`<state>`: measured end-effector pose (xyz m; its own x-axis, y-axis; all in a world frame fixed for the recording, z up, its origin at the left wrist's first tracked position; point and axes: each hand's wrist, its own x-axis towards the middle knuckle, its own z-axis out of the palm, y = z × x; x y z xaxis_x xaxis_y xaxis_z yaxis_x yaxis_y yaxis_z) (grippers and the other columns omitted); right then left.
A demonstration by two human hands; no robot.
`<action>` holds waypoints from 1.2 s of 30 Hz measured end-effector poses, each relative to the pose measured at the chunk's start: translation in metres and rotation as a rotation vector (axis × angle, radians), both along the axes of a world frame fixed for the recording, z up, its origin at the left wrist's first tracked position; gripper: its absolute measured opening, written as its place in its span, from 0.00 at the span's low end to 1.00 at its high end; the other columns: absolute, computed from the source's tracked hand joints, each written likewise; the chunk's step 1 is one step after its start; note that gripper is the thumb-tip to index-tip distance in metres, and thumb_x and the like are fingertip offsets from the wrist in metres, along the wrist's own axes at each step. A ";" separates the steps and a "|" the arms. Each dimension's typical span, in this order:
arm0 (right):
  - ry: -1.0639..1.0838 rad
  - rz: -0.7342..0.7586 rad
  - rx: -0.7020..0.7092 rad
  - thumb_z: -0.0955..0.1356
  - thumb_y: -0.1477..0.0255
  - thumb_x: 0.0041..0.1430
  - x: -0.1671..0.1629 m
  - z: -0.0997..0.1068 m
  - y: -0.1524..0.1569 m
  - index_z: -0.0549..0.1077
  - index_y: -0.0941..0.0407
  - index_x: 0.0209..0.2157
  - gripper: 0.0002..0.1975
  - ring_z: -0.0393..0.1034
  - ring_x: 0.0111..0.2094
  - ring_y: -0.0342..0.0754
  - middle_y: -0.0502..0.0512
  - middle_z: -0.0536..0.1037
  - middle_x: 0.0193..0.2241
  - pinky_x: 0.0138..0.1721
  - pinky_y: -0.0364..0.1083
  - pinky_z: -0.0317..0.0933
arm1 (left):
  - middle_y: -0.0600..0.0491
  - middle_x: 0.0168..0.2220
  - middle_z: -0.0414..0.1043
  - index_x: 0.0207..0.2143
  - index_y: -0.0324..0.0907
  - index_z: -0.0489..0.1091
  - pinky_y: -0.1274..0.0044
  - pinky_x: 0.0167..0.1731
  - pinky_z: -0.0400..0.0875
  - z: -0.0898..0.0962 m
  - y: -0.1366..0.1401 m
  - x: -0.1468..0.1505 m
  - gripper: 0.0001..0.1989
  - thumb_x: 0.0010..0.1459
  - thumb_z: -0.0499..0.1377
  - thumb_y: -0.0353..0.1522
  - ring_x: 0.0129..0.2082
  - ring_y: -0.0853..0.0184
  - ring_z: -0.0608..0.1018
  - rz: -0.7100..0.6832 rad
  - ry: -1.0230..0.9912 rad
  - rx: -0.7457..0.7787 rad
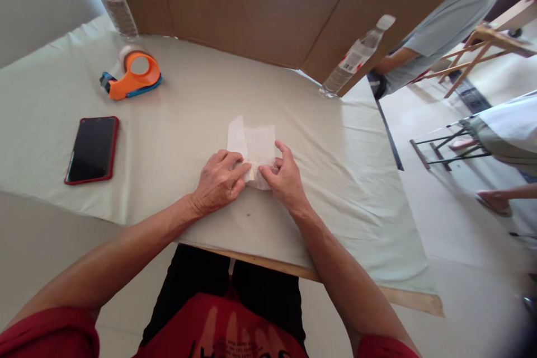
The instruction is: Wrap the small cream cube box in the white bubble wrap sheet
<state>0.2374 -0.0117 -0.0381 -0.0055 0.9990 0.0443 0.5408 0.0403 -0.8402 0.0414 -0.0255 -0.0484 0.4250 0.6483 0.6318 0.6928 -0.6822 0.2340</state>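
A thin white sheet of paper or tissue (260, 142) lies on the cloth-covered table in front of me, its near end folded over. My left hand (222, 179) presses on the left side of the fold, fingers bent together over it. On the right side, my right hand (286, 176) pinches the folded edge between thumb and fingers. Something small, clear and crinkled shows by the right fingertips; I cannot make out what it is. A pale yellowish strip is visible inside the fold between both hands.
An orange and blue tape dispenser (133, 77) and a phone in a red case (93, 150) lie to the left. One water bottle (119, 8) stands back left, another (356, 59) back right. A cardboard panel (251, 5) rises behind. Other people sit beyond the right edge.
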 end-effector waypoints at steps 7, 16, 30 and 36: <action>0.240 -0.013 -0.099 0.69 0.62 0.55 -0.020 0.016 -0.006 0.53 0.55 0.67 0.40 0.60 0.22 0.43 0.46 0.69 0.27 0.21 0.44 0.61 | 0.46 0.42 0.74 0.44 0.42 0.76 0.68 0.41 0.69 0.001 0.004 -0.001 0.16 0.54 0.56 0.24 0.40 0.59 0.70 -0.018 0.023 -0.037; 0.326 0.004 -0.165 0.70 0.60 0.53 -0.031 0.027 -0.005 0.52 0.61 0.68 0.45 0.66 0.22 0.42 0.49 0.76 0.30 0.17 0.41 0.61 | 0.44 0.42 0.74 0.49 0.37 0.70 0.68 0.43 0.72 0.000 0.004 0.002 0.18 0.55 0.55 0.23 0.42 0.58 0.71 -0.056 -0.120 -0.115; -0.255 0.328 0.211 0.61 0.78 0.61 -0.026 0.020 -0.033 0.49 0.58 0.69 0.36 0.76 0.41 0.53 0.66 0.78 0.53 0.43 0.54 0.70 | 0.50 0.38 0.72 0.38 0.42 0.67 0.72 0.38 0.71 0.005 0.000 0.006 0.09 0.54 0.61 0.33 0.38 0.64 0.73 0.071 -0.468 -0.440; 0.048 0.377 0.019 0.61 0.78 0.60 -0.009 0.026 -0.021 0.53 0.55 0.67 0.34 0.73 0.25 0.43 0.61 0.80 0.49 0.34 0.49 0.71 | 0.50 0.35 0.71 0.33 0.42 0.67 0.70 0.39 0.70 0.020 0.007 0.009 0.03 0.54 0.59 0.30 0.38 0.61 0.73 0.103 -0.179 -0.486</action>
<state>0.2279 -0.0325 -0.0123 -0.3702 0.9261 0.0724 0.4452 0.2452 -0.8612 0.0509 -0.0185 -0.0281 0.2566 0.9171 0.3050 0.6710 -0.3962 0.6268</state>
